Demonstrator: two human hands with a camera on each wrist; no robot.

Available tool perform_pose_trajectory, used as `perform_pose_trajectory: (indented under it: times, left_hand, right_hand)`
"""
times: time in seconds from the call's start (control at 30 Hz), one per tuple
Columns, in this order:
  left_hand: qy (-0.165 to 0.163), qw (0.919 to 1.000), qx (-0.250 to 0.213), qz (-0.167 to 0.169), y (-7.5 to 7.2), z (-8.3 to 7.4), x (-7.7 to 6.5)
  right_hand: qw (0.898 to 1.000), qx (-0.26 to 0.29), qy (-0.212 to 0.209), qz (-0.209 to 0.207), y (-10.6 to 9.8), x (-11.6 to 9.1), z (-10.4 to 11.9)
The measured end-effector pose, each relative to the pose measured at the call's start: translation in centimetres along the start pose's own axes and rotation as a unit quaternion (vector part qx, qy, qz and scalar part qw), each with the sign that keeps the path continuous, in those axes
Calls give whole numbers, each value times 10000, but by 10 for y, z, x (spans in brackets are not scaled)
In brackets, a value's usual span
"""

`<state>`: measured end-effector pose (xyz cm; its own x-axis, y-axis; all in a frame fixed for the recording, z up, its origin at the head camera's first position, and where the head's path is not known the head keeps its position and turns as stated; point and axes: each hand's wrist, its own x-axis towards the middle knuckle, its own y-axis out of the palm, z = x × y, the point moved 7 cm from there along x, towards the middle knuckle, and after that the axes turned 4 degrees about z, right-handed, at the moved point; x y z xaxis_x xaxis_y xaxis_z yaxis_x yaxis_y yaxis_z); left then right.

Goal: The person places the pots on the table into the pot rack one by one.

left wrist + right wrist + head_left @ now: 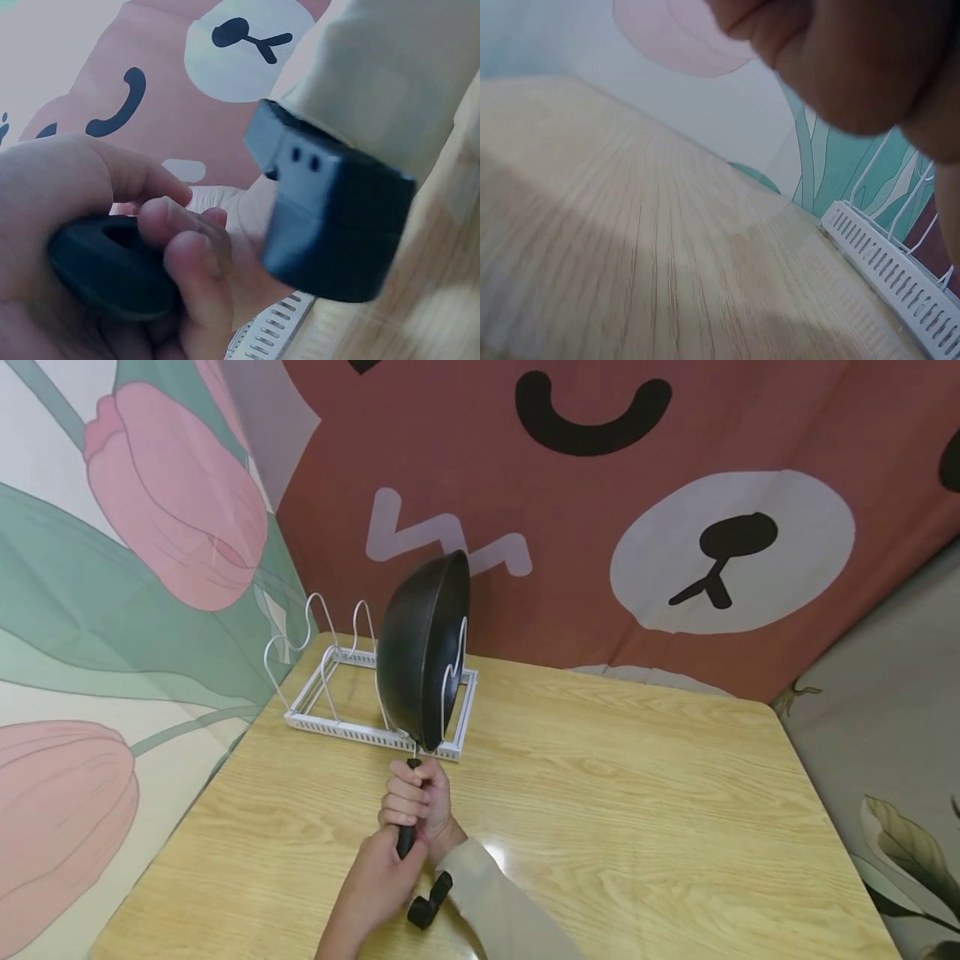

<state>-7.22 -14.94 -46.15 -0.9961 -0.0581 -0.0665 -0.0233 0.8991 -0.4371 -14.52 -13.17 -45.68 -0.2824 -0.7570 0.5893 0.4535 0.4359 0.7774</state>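
A black frying pan (420, 643) with deep, rounded sides stands on its edge between the wire dividers at the right end of a white pan rack (360, 735). Its black handle (406, 839) points toward me. My right hand (427, 797) grips the handle close to the pan, fingers wrapped around it. Lower down, my left hand (382, 877) holds the handle's end. Seen from the left wrist, the rounded handle tip (112, 270) lies within the curled left hand (195, 270). The right wrist view shows only part of the right hand (855, 60), dark and close; the handle is hidden there.
The rack's other wire dividers (322, 677) rise left of the pan. Wooden tabletop (637, 802) extends to the right and in front. Printed cloth (562, 568) hangs behind and at both sides. A black wrist device (429, 902) sits by the right sleeve (495, 902).
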Motion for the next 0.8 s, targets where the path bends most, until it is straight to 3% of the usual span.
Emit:
perform_pose_trajectory:
  times: [0.2,0.33,0.53,0.8]
  left_hand:
    - [-31,9998,-127,159,-1,1,1]
    - [94,9998,127,109,-5,-1,2]
    - [365,9977,507,-272,-19,-6,1]
    - [456,9946,803,-483,-28,-8,-2]
  right_hand:
    - [9964,-692,46,-492,-1,-4,6]
    - [9873,-1057,22,-1185,-5,-13,11]
    - [9491,-1788,85,-2592,-13,-25,18]
    - [9128,-2492,521,-3194,-7,-42,24]
